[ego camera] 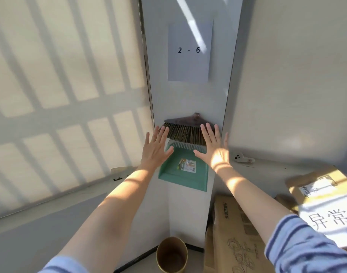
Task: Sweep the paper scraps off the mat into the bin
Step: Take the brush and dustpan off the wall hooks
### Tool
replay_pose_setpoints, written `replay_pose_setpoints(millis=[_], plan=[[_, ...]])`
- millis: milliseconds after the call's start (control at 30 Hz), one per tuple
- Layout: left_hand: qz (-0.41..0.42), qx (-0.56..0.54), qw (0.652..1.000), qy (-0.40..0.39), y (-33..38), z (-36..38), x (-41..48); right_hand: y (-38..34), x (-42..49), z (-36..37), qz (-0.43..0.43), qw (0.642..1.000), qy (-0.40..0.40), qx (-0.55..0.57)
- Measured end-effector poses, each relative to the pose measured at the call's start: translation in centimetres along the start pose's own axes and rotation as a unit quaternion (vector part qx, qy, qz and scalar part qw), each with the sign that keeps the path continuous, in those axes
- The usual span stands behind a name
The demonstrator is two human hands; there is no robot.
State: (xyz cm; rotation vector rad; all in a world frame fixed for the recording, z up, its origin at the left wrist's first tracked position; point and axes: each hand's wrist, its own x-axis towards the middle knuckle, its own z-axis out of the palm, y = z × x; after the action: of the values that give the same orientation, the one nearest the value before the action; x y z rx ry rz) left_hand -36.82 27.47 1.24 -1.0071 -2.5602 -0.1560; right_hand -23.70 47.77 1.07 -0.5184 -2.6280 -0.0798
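A brown broom head (185, 133) with tan bristles leans against the white pillar, bristles hanging over a green dustpan (185, 175) that stands upright below it. My left hand (156, 149) is spread flat just left of the bristles, holding nothing. My right hand (214, 148) is spread flat at the bristles' right side, also holding nothing. A gold round bin (171, 255) stands on the floor at the pillar's foot, seemingly with nothing in it. No mat or paper scraps are in view.
Cardboard boxes (235, 233) are stacked at the lower right, one carrying a white printed sheet (330, 219). A paper sign (189, 51) marked "2 - 6" hangs on the pillar. A blind-covered window (60, 95) fills the left; a sill (277, 164) runs along the right.
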Motion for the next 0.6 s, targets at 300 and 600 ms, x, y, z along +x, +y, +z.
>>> replay_pose_setpoints(millis=[300,600], plan=[[0.029,-0.021,0.999,-0.026,0.8,3.7,7.3,2.8,6.7,3.7,0.031,0.999,-0.039,-0.016],[0.052,-0.071,0.994,0.068,0.8,5.8,14.2,2.9,12.3,6.4,0.031,0.999,-0.031,0.000]])
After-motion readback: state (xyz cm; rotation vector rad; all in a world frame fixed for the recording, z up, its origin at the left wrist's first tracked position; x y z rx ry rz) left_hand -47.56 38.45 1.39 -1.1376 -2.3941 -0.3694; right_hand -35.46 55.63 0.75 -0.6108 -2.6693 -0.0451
